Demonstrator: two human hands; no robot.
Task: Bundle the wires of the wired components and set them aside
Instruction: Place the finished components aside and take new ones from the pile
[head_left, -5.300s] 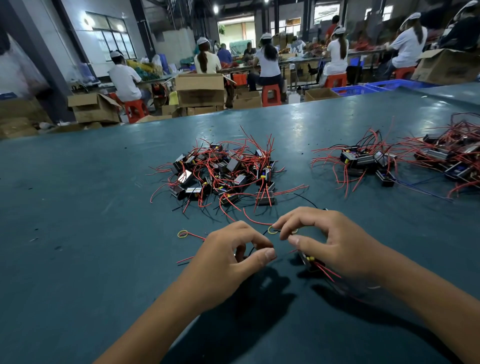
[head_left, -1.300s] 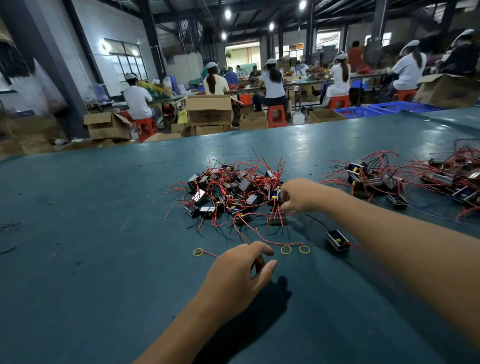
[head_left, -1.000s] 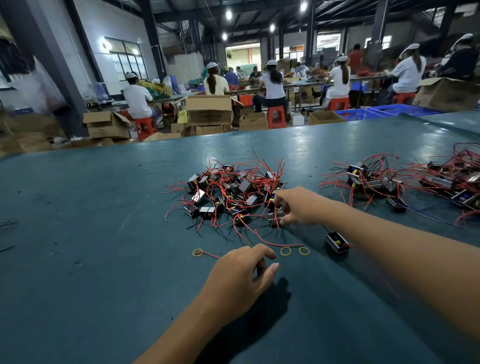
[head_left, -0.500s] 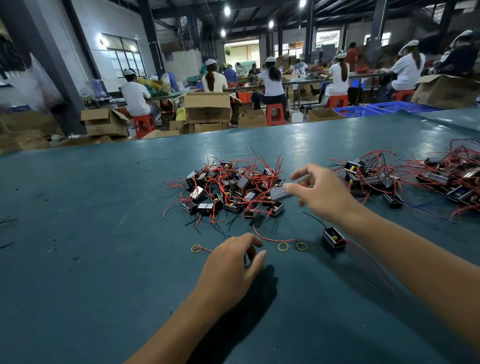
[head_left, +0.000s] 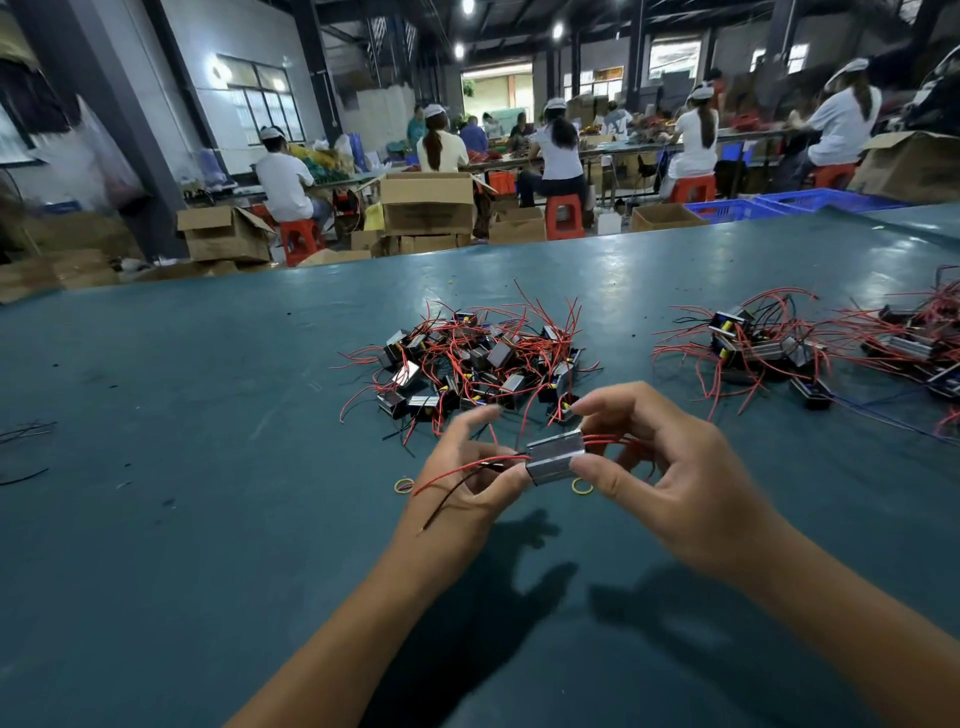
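Stray wires (head_left: 26, 452): thin dark strands lying on the teal table (head_left: 208, 519) at its far left edge
Left rubber band (head_left: 403, 486): yellow; flat on the table just left of the left hand
Left hand (head_left: 467, 483): raised above the table; fingers curled, pinching the red and black wires (head_left: 457, 475) that trail from the component's left end
Held component (head_left: 555, 457): small silvery block between both hands, near the table's front centre; more red wires run out of its right side behind the right hand's fingers
Loose pile (head_left: 478, 364): unbundled components and tangled red wires, just beyond the hands
Right rubber band (head_left: 582, 486): yellow; partly hidden below the component
Right hand (head_left: 670, 467): thumb and fingers gripping the component's right end
Right pile (head_left: 810, 348): more wired components, well apart, reaching the table's right edge
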